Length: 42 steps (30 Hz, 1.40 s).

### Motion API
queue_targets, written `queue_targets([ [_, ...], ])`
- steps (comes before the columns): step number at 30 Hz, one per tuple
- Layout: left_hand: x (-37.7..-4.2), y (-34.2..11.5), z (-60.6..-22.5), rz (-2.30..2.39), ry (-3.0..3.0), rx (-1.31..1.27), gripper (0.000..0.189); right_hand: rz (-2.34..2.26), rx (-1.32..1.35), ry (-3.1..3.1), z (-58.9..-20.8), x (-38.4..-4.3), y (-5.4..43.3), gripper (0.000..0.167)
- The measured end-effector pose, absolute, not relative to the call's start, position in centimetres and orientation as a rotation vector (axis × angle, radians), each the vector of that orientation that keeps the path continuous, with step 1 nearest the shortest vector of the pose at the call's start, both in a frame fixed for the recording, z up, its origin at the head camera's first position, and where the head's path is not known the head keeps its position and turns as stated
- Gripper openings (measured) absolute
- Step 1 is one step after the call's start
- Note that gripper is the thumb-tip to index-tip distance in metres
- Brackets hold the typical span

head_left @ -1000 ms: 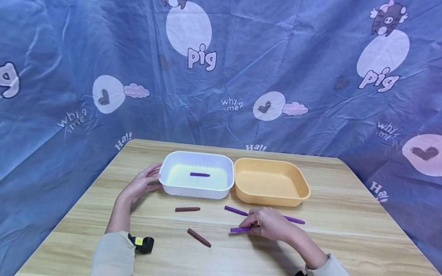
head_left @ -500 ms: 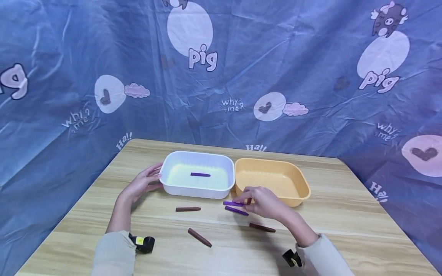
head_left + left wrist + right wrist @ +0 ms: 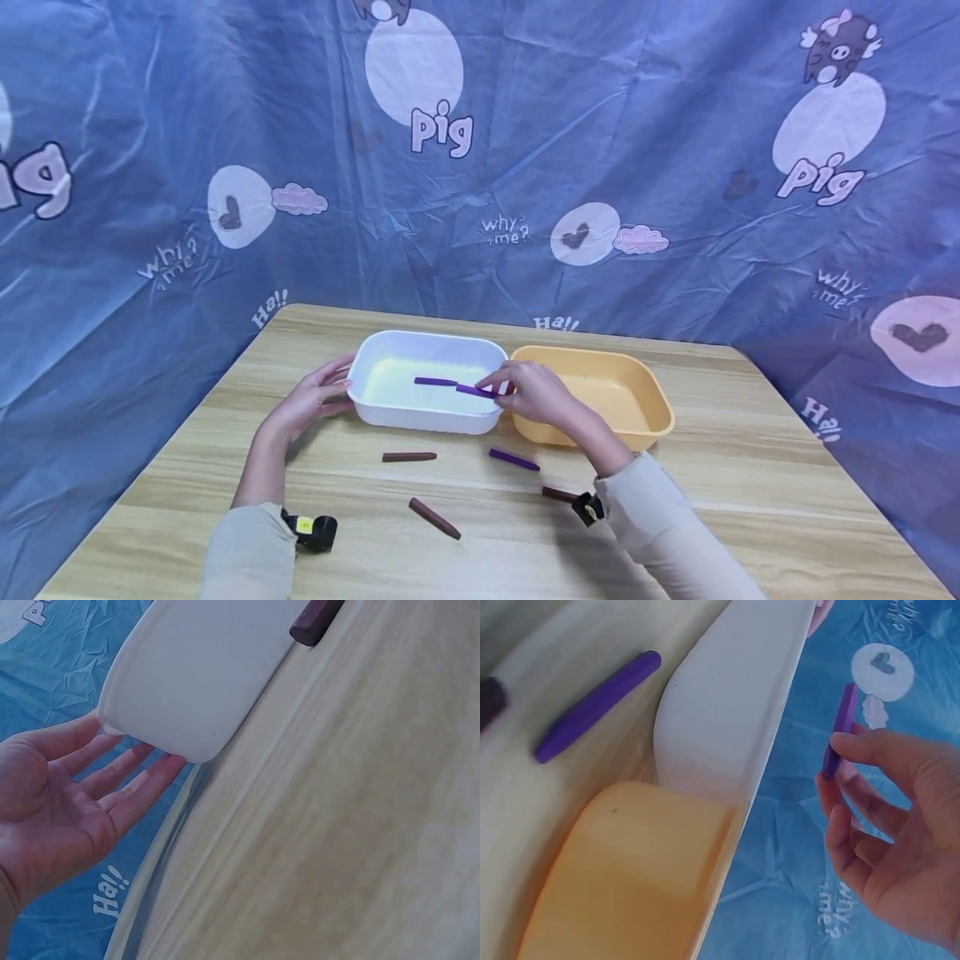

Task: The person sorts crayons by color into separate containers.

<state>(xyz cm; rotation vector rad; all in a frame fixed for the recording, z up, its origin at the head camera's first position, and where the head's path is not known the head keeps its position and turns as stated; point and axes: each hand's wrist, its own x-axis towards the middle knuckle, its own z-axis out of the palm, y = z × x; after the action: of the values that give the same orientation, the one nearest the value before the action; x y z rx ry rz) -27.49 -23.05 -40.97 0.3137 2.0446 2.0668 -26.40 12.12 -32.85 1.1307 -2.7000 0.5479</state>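
Left hand (image 3: 311,402): fingers extended and apart, tips touching the near end of the white tub (image 3: 427,419); nothing gripped. Contact presumably steadies the tub.

Right of the left fingers, on the table in front of the tub: upper brown crayon (image 3: 408,457), with lower brown crayon (image 3: 435,518) farther from the fingers, lying aslant. Neither touched.

Inside the tub, between both hands' fingers: stored crayon (image 3: 435,382), purple, flat on the floor.

Held crayon (image 3: 472,390), purple, projects leftward from the right fingertips, over the tub's right side. Right hand (image 3: 534,392): thumb and fingers clamped on one end, likely so the free end leads into the tub. Contact with the stored crayon: cannot tell.

Below the right fingers, on the table: loose crayon (image 3: 514,460), purple; farther off, third brown crayon (image 3: 557,493), partly hidden by the wrist camera (image 3: 587,508).

Right of the right fingers: yellow tub (image 3: 611,396), set against the white one, perhaps for easy reach.
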Motion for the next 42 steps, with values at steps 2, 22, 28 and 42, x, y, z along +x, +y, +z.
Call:
queue_targets([
  [2, -27.5, -23.0, -41.1, 2.063, 2.048, 0.32, 0.06, 0.511, 1.107, -2.715, -32.8, -27.2, 11.3, 0.027],
  [22, -27.3, -23.5, -41.1, 2.064, 2.054, 0.317, 0.058, 0.324, 1.024, -2.888, -35.0, -32.1, 4.8, 0.03],
  [28, -27.4, -23.3, -41.1, 2.069, 2.041, 0.318, 0.058, 0.372, 0.964, -2.953, -35.9, -32.8, 4.4, 0.032],
  [42, -27.5, -23.2, -40.9, 2.075, 2.019, 0.346, 0.059, 0.443, 0.95, -2.998, -38.9, -34.4, 4.2, 0.028],
])
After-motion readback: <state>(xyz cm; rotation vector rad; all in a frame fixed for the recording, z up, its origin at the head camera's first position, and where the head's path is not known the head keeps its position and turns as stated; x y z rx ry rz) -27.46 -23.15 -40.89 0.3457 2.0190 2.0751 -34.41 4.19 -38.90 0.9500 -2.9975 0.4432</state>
